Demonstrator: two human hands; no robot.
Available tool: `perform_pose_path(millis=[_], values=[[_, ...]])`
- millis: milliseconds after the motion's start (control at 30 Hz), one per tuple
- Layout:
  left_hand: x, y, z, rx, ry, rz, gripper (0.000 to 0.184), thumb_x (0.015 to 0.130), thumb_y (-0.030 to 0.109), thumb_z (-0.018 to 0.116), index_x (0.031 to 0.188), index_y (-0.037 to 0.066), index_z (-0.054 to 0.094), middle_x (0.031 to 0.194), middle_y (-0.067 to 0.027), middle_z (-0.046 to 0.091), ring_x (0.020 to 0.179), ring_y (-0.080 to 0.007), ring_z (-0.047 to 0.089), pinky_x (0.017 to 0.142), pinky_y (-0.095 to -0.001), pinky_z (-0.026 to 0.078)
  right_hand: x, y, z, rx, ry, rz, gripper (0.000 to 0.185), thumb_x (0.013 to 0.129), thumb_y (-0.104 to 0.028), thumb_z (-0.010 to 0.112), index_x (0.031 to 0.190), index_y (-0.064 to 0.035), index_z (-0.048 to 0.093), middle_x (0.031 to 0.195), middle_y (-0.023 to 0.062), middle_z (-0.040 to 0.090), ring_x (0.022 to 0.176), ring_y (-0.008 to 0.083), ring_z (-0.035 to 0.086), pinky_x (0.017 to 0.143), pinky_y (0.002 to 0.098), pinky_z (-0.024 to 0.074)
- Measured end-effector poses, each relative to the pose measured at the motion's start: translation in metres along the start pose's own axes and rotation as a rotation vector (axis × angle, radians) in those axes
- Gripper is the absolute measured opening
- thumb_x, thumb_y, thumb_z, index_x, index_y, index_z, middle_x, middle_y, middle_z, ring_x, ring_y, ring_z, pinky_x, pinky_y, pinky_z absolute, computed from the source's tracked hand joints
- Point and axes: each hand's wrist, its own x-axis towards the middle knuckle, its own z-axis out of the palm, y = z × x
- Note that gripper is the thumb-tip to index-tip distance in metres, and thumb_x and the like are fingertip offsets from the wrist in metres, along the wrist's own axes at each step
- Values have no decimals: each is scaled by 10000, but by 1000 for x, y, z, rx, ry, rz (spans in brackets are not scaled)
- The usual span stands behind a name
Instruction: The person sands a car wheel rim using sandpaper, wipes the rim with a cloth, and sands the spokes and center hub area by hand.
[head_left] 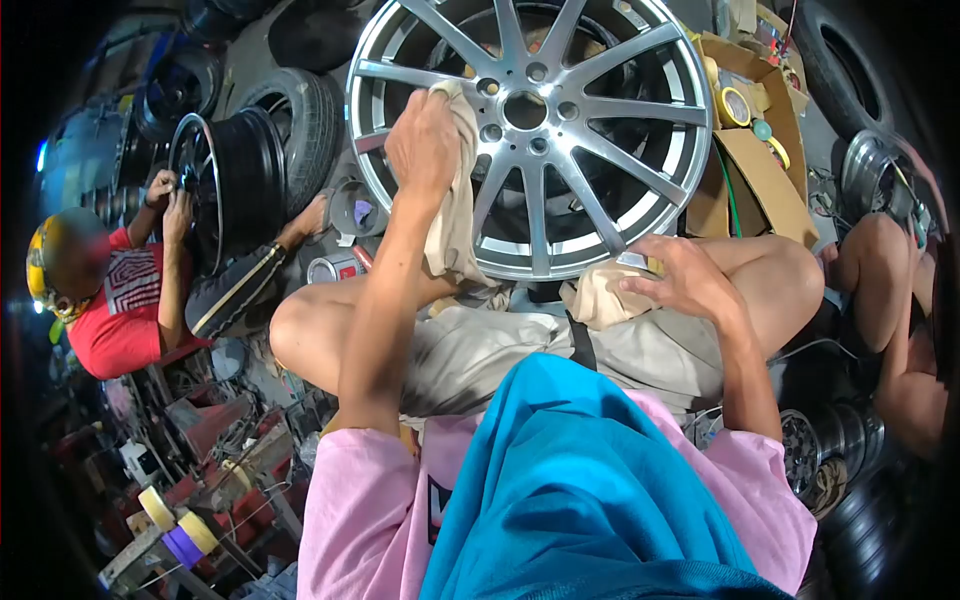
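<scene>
A silver multi-spoke alloy wheel (538, 150) lies face up in front of my crossed legs. My left hand (420, 145) is closed on a beige cloth (455, 190) over the wheel's left spokes, and the cloth hangs down past the near rim. Close to the lower right rim is my right hand (685, 275), its thumb and fingers bent around a small white-and-yellow piece (640, 262) that I cannot make out. A second beige cloth (605, 295) lies bunched on my lap beside that hand.
At left, a person in a red shirt (125, 300) works at a black wheel (245, 165) beside a tire (305, 130). An open cardboard box (765, 185) with tape rolls stands at right. Near my left knee is a tin can (325, 270). Another person's knee (875, 255) shows far right.
</scene>
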Motion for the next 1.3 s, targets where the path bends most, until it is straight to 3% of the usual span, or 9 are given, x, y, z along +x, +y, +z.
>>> perform_pose_path(millis=[367, 733, 900, 1000, 1100, 1200, 1267, 1300], values=[[-3, -6, 2, -30, -5, -39, 116, 995, 121, 607, 1004, 72, 712, 938, -136, 655, 839, -398, 679, 721, -500, 518, -3, -6, -6, 29, 4, -24, 494, 860, -297, 850, 1191, 49, 727, 1108, 249, 745, 1022, 422, 709, 900, 452, 554], [2, -2, 0, -35, -17, -52, 162, 994, 130, 616, 1088, 113, 747, 965, -112, 676, 874, -382, 689, 747, -477, 530, -3, -3, -2, 15, 23, -50, 496, 862, -309, 847, 1200, 37, 734, 1089, 244, 749, 1011, 408, 720, 890, 450, 559], [9, -5, 8, -51, 30, -58, 187, 990, 135, 629, 1117, 134, 768, 954, -102, 686, 888, -371, 691, 768, -459, 528, -2, -13, -7, 23, -62, 35, 503, 868, -311, 840, 1219, 32, 728, 1117, 248, 746, 1057, 411, 709, 912, 454, 553], [15, -2, 7, -20, -29, -104, 179, 985, 152, 650, 1118, 119, 766, 996, -110, 685, 926, -366, 684, 809, -461, 523, -1, -1, 1, 26, 12, -25, 549, 858, -357, 836, 1196, 63, 730, 1111, 286, 737, 1049, 458, 702, 925, 480, 553], [7, -1, -10, -69, 73, -120, 217, 956, 185, 674, 1087, 35, 762, 1047, -157, 640, 1049, -357, 626, 916, -471, 498, -2, 3, 2, 31, 26, -31, 553, 859, -363, 833, 1192, 65, 729, 1101, 282, 737, 1048, 461, 699, 922, 481, 549], [5, 2, -44, -12, 119, -87, 242, 978, 201, 633, 1065, 15, 761, 1025, -141, 645, 924, -280, 651, 854, -419, 514, -1, -2, -1, -8, -12, 15, 499, 859, -299, 845, 1225, 19, 729, 1162, 249, 739, 1071, 417, 703, 945, 448, 549], [12, 5, -72, -729, -294, -624, 270, 1004, 214, 578, 1043, 11, 752, 1017, -95, 681, 833, -183, 653, 827, -345, 517, 1, 1, 0, -11, -11, 12, 500, 857, -297, 847, 1227, 18, 727, 1155, 250, 737, 1066, 416, 701, 939, 450, 548], [19, 14, -90, -824, -386, -729, 293, 1027, 231, 543, 1036, 14, 740, 959, -50, 700, 790, -120, 647, 788, -279, 522, 1, 2, 1, -14, 0, 14, 502, 856, -294, 849, 1230, 18, 725, 1149, 250, 736, 1061, 416, 700, 934, 452, 546]])
